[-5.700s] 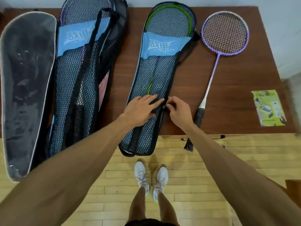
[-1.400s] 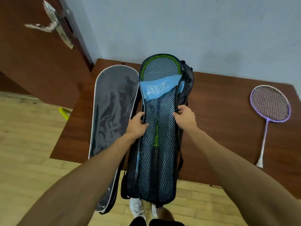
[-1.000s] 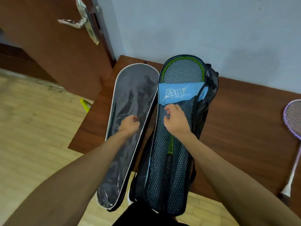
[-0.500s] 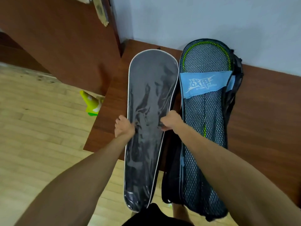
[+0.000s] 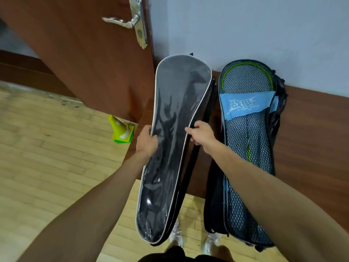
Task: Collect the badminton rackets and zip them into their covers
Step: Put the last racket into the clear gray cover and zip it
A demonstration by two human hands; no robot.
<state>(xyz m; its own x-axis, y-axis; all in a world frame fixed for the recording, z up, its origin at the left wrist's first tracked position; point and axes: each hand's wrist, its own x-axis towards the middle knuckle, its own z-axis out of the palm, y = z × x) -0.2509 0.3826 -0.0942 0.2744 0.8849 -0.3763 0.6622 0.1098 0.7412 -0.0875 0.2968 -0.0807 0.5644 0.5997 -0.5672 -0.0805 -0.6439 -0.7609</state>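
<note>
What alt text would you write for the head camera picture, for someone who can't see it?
The left hand and right hand grip opposite edges of a grey racket cover at the edge of a brown table. To its right lies a black mesh cover holding a green racket.

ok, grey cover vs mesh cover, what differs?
Surface: the grey cover is smooth, glossy, white-piped; the mesh cover is black netting with a blue band.
Contents: the mesh cover shows a green racket; the grey cover hides its contents.
Handling: left hand and right hand grip the grey cover's edges; the mesh cover lies on the table.
Both are racket-shaped, wide ends toward the wall.
</note>
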